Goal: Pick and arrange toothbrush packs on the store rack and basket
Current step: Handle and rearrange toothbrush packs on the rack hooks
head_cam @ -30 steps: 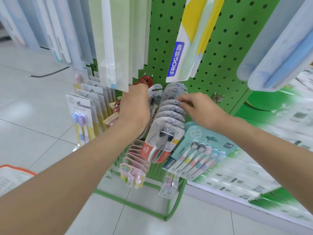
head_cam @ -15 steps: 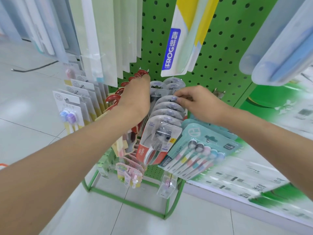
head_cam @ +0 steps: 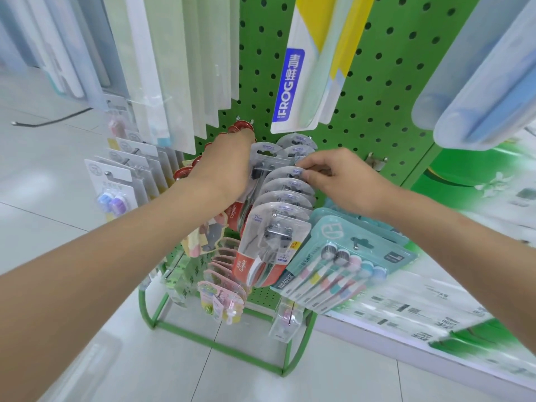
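Observation:
A row of clear Colgate toothbrush packs hangs on a hook of the green pegboard rack. My right hand pinches the rounded top of one pack in the middle of that row. My left hand reaches between this row and the red-topped packs to its left, its fingers hidden behind the packs, touching a clear pack near the board. A teal multi-brush pack hangs to the right, below my right wrist.
White and pale green long packs hang above left, and a FROG pack hangs above the middle. Card packs with purple brush heads hang at the left. Small pink packs hang lower. The rack's green frame stands on a tiled floor.
The view has moved closer and a little lower. My right hand has moved slightly back along the row and pinches a pack's top. My left hand stays between the rows.

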`<state>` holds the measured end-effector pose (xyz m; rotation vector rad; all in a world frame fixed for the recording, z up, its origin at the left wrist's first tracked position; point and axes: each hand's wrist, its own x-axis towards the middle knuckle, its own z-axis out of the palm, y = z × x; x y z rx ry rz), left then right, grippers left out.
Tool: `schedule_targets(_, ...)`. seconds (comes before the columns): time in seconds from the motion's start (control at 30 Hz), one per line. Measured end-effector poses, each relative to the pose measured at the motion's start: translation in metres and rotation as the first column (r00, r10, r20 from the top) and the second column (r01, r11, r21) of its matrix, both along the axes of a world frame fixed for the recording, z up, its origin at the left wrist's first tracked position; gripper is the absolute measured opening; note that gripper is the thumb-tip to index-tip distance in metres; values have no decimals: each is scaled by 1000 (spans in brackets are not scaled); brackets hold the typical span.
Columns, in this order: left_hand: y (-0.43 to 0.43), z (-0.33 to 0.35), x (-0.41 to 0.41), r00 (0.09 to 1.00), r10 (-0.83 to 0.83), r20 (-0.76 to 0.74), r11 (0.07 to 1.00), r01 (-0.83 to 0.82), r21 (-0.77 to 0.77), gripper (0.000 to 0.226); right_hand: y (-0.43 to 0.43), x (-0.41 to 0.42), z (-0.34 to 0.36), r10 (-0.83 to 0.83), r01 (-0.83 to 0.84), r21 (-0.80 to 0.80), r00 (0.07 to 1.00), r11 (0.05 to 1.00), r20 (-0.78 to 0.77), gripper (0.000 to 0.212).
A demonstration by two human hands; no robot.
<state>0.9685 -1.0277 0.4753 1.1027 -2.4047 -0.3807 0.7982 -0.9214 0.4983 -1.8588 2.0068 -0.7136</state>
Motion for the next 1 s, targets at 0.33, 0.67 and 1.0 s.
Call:
schedule_targets(0.33,-2,9,-2,1000,3,-6,999,-3,53,24,1,1,3,-25,24,15,999,1000,28,18)
schedule_targets(0.67,-7,12,-5,996,-16,83,997,10,73,25,2,2,4,-12,12,15,999,1000,43,13)
schedule_targets(1.0,-5,20,-21,996,-90,29,972,81,220,22,3,-1,1,-35,36,-7,997,999,73,12)
